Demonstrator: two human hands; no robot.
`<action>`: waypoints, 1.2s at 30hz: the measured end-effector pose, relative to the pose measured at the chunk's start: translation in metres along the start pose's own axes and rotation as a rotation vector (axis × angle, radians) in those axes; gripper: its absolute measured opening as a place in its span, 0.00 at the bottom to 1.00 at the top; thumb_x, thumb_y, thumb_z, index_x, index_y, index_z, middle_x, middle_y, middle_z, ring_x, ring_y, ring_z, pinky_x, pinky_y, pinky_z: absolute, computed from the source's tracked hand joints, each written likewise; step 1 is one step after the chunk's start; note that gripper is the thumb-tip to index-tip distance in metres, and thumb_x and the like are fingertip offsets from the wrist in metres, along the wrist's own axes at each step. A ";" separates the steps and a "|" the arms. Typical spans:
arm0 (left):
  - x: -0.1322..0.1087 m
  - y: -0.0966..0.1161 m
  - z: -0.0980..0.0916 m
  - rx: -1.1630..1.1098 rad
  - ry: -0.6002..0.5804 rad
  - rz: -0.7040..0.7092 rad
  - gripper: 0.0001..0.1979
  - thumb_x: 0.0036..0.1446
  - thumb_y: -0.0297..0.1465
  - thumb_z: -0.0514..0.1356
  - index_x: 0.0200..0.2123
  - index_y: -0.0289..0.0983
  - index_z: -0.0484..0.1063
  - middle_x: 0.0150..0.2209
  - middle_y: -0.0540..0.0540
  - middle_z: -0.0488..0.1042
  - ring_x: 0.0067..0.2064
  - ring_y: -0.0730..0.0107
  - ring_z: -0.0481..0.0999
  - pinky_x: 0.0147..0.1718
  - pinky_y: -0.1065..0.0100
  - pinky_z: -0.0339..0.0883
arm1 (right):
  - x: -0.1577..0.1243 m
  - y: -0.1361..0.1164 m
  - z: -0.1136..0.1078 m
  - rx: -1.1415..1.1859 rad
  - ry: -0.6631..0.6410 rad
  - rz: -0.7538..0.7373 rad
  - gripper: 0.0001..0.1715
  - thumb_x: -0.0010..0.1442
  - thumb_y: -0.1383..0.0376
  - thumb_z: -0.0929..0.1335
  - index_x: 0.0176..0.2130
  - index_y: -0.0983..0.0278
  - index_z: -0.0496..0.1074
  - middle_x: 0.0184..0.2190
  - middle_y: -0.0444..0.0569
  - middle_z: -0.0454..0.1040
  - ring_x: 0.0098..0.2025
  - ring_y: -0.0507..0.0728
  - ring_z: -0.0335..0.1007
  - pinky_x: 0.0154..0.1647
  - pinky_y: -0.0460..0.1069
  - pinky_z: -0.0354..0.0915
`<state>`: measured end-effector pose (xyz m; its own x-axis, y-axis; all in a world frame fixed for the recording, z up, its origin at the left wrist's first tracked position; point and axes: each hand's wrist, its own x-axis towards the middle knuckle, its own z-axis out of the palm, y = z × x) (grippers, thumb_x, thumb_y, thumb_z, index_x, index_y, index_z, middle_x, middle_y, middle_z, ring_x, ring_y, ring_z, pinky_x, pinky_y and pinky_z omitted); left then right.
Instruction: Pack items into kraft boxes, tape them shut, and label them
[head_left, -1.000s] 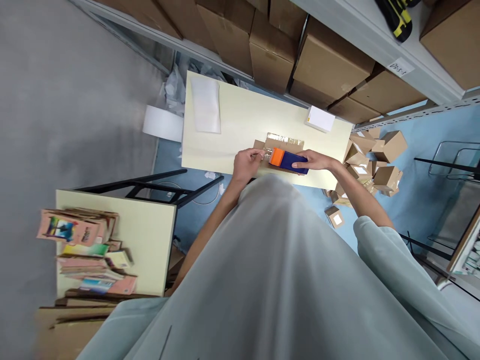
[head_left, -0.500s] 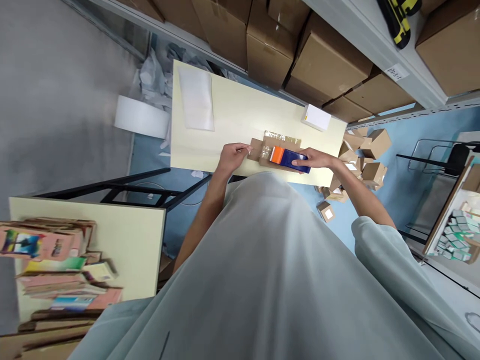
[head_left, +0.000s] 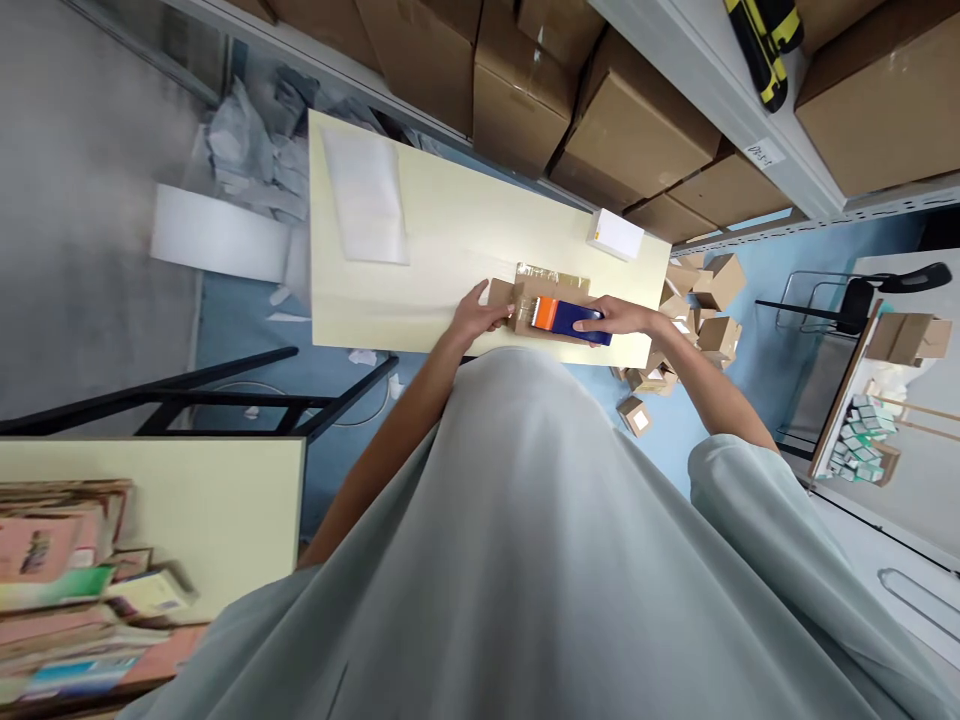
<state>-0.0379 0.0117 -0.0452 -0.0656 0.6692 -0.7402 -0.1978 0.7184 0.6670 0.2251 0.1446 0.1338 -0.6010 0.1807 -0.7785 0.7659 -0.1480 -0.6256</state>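
Note:
A small brown cardboard carton (head_left: 556, 289), with shiny tape along its far side, lies near the front edge of the cream table (head_left: 450, 240). One flap (head_left: 500, 291) sticks out at its left end. My left hand (head_left: 480, 314) is at that end, fingers bent against the carton; the exact grip is partly hidden. Over the carton, my right hand (head_left: 616, 316) grips a blue-and-orange box-shaped item (head_left: 571, 319), thumb on top. Its orange end, with a pale jagged-looking edge, points left. I cannot make out what kind of item it is.
A white box (head_left: 616, 235) stands at the table's far right, and a translucent sheet (head_left: 367, 195) lies at the left. Large cartons (head_left: 637, 130) fill the shelf beyond. Small boxes (head_left: 716, 290) are heaped on the floor at right. Flattened cartons (head_left: 60, 550) lie on another table.
My left hand has moved from pinching beside the flap to the carton's left end, its fingers more spread. My right hand still holds the blue-and-orange item. The whole view has shifted slightly.

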 end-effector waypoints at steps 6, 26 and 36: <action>-0.002 -0.018 0.008 0.140 0.135 0.031 0.38 0.53 0.43 0.75 0.64 0.32 0.77 0.41 0.39 0.87 0.44 0.54 0.85 0.47 0.58 0.78 | 0.000 -0.002 0.001 0.026 -0.016 -0.003 0.33 0.62 0.38 0.79 0.33 0.64 0.77 0.27 0.46 0.83 0.28 0.53 0.77 0.30 0.46 0.73; -0.037 0.012 0.048 0.883 -0.148 0.691 0.71 0.55 0.62 0.74 0.85 0.32 0.41 0.84 0.24 0.43 0.85 0.35 0.43 0.82 0.42 0.42 | 0.011 0.016 0.002 -0.051 -0.027 -0.064 0.35 0.64 0.36 0.77 0.38 0.66 0.81 0.25 0.45 0.82 0.27 0.54 0.78 0.33 0.47 0.76; -0.049 0.013 0.060 1.218 0.017 0.525 0.57 0.69 0.58 0.64 0.85 0.34 0.45 0.84 0.26 0.46 0.84 0.34 0.49 0.80 0.38 0.48 | -0.009 -0.001 -0.004 -0.343 0.026 0.096 0.22 0.76 0.52 0.72 0.44 0.69 0.83 0.34 0.53 0.88 0.40 0.59 0.85 0.45 0.47 0.73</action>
<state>0.0211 -0.0004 0.0044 0.1217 0.9219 -0.3677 0.8518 0.0932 0.5155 0.2307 0.1465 0.1416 -0.5199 0.2071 -0.8288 0.8534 0.1690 -0.4931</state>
